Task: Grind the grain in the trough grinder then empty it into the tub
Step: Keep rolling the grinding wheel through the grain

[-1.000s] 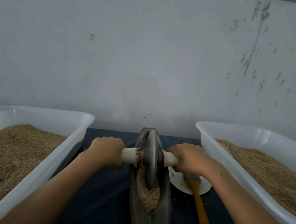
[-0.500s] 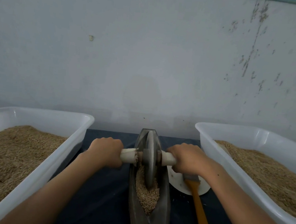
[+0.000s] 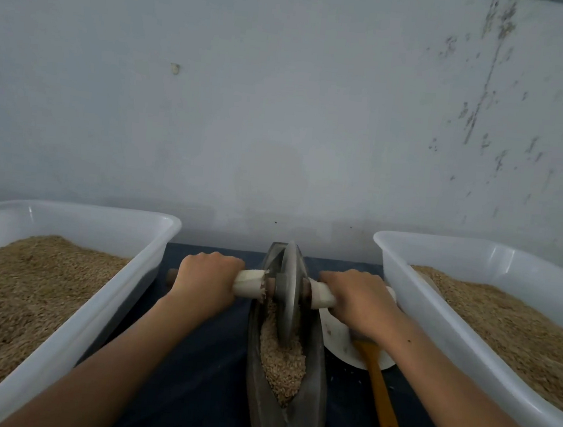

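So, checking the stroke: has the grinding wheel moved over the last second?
Yes. The wheel has rolled slightly away from the person, toward the far end of the trough, its top now above that tip.

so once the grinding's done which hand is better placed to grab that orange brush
Right. The orange-handled brush lies on the dark cloth just right of the trough, directly under the right hand. The left hand would probably have to cross over the wheel.

Both hands (image 3: 206, 280) (image 3: 356, 298) clasp wheel (image 3: 288, 291) axle over grain-filled trough grinder (image 3: 285, 396).
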Demonstrator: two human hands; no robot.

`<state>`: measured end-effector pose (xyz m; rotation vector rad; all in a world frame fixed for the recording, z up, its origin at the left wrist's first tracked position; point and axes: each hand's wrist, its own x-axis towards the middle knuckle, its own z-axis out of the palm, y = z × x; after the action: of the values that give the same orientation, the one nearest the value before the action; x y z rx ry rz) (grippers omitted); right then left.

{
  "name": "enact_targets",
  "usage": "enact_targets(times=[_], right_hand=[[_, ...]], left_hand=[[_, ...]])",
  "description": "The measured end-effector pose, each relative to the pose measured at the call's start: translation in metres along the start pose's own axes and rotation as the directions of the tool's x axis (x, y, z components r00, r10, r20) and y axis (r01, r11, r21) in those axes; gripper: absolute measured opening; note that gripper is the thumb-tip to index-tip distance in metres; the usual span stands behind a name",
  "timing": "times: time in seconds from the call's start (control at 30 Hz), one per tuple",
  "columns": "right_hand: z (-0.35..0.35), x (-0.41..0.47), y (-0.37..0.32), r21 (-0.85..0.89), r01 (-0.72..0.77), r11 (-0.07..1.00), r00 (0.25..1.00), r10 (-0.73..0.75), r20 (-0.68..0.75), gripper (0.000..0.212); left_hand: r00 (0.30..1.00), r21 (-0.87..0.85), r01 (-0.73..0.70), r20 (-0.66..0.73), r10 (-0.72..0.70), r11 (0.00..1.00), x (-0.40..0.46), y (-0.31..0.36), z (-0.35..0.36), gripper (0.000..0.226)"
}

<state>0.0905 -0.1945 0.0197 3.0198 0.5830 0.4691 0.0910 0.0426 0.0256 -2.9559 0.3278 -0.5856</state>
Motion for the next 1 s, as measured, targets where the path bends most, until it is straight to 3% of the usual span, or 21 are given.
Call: enact_targets(times=[0.07,0.17,0.27,0.37,0.47,0.6,0.7,0.83,0.9,1.0], right_hand=[[0.006,0.0,0.001,0.007,-0.005,1.0,0.998,0.006,-0.068,0.014],[0.005,0.001,0.002,0.006,-0.003,1.0,0.999,0.003,-0.051,0.013],[-0.005,0.002,0.003,-0.002,0.002,1.0,0.995,-0.002,0.095,0.016],[-0.017,0.003,0.002,0.002,0.009,1.0,0.955,-0.009,0.298,0.024],[-0.023,0.001,0.001,0.069,-0.027,0.997,0.913,-0.003,0.407,0.031],[-0.022,-0.001,-0.001,0.049,-0.019,0.999,0.941,0.001,0.338,0.023],[-0.012,0.0,-0.003,-0.04,-0.003,0.999,0.992,0.008,0.13,0.013],[0.004,-0.002,-0.003,-0.068,-0.026,0.997,0.996,0.02,-0.088,0.007],[0.004,-0.002,-0.002,-0.053,-0.028,0.998,0.996,0.023,-0.09,0.007],[-0.006,-0.002,-0.002,-0.05,-0.011,0.999,0.999,0.013,0.038,0.013]], left_hand=[[0.995,0.014,-0.001,-0.1,0.002,1.0,0.0,0.001,0.004,0.015],[0.995,0.013,-0.009,-0.099,0.01,1.0,0.001,0.0,0.005,0.017],[0.997,0.019,-0.007,0.076,0.005,1.0,0.001,-0.001,0.0,0.026],[0.942,-0.024,0.009,0.337,0.0,1.0,0.002,-0.003,-0.01,0.04],[0.912,-0.036,0.005,0.409,0.01,0.999,0.002,-0.004,-0.013,0.045],[0.952,0.008,0.002,0.307,-0.005,1.0,0.001,-0.002,-0.01,0.039],[0.99,-0.004,0.022,0.142,-0.021,1.0,0.0,0.0,-0.003,0.027],[0.997,0.007,0.028,-0.079,-0.027,1.0,-0.002,0.002,0.005,0.019],[0.996,0.018,0.018,-0.091,-0.017,1.0,-0.002,0.002,0.005,0.02],[0.999,0.022,0.016,0.043,-0.017,1.0,0.0,0.0,0.001,0.025]])
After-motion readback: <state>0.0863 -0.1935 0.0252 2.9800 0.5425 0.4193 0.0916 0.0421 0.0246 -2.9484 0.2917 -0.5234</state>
